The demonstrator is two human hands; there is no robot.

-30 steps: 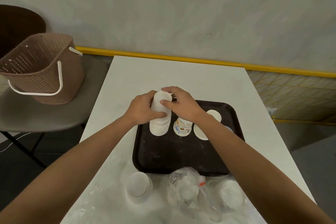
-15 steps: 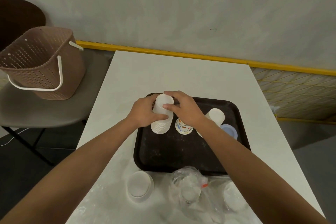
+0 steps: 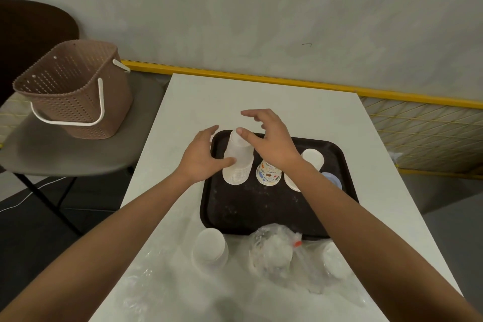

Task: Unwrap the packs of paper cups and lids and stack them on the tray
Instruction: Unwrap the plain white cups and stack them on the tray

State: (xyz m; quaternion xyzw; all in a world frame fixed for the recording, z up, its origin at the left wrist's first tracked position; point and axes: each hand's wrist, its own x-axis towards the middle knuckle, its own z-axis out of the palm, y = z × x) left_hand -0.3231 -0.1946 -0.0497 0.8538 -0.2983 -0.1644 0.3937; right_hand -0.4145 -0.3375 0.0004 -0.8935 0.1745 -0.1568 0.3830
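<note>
White cup stack (image 3: pixel 238 162) stood upside down and upright at the far-left corner of the tray (image 3: pixel 209 198), just beside the printed cup stack (image 3: pixel 269 174). Left hand (image 3: pixel 200 157) was open at the stack's left side with relaxed fingers. Its thumb looked to rest against the lower cups, but contact was hard to confirm from this angle. Right hand (image 3: pixel 271 144) hovered open over the stack's top, fingers spread, gripping nothing. A short white stack (image 3: pixel 312 157) and a blue lid (image 3: pixel 334 180) sat on the tray further right, partly behind the right forearm. On the table (image 3: pixel 261 97) at the tray's near edge were a wrapped pack (image 3: pixel 210 249) and a knotted plastic bag (image 3: pixel 277 249) with white contents. Basket (image 3: pixel 73 89) was well apart on the left.

Handling judgement: these were nested thin cups, very light, with walls that squash easily, and the stack would tip at a small nudge. Best held low around the wide rims with both hands and a light squeeze. The narrow top cup would likely lift off alone. The pack film was probably slippery, so pinch a loose end.
</note>
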